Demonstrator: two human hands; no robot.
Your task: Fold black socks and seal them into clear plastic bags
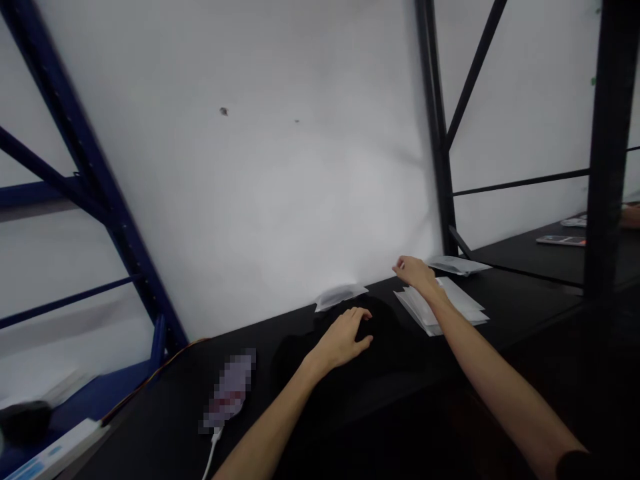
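My left hand [345, 338] is over the black tabletop, thumb apart from the slightly bent fingers, holding nothing. Just beyond its fingertips lies a white envelope-like packet [341, 295], near the wall. My right hand [416, 272] is above the far left part of a loose stack of flat white envelopes or sheets [463, 303]. Its fingers are curled together at the tips; whether something small is between them I cannot make out. Beyond the right wrist, another white packet [457, 265] lies by the black frame post.
A blurred-out device, probably a phone [230, 390], lies left with a white cable [213, 450] attached. Blue rack posts [115, 220] stand left, black posts [440, 133] right. A white wall [280, 200] backs the black table [280, 340]. Another person's hand [631, 217] shows far right.
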